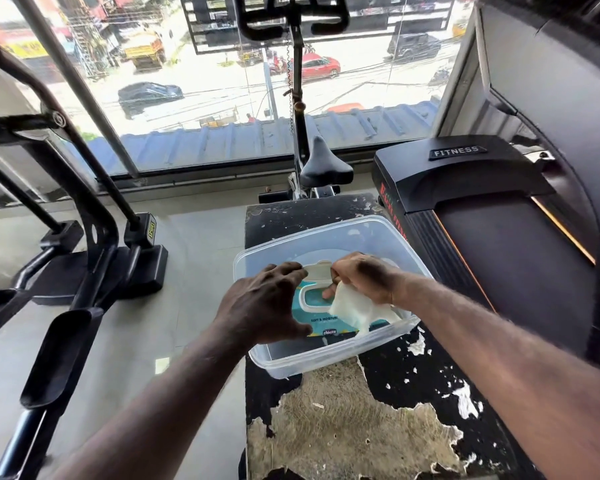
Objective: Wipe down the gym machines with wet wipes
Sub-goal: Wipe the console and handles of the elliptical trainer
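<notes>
1. Centrally, a clear tub (326,224) sits on a bench (343,427) with a peeling black cover. Both hands reach into it.
2. Pack (310,318) of wipes, teal, lies flat in the tub, toward the near side. Its flip lid (317,270) stands open at the far edge of the opening.
3. Left hand (264,303): fingers spread and curved over the pack's left end, thumb at its near edge, holding it. Fingertips touch the lid.
4. Right hand (361,277): fingers curled, pinching a white wipe (354,311). The wipe hangs crumpled below the hand, over the pack's right half. One fingertip shows at the opening.
5. Whether the wipe's tail is free of the opening: cannot tell.
6. Treadmill (482,174) stands just right of the bench. The saddle of a bike (324,164) shows beyond the bench's far end.
7. Elliptical (84,237) stands to the left. Window (222,98) spans the far wall, with a street outside.
</notes>
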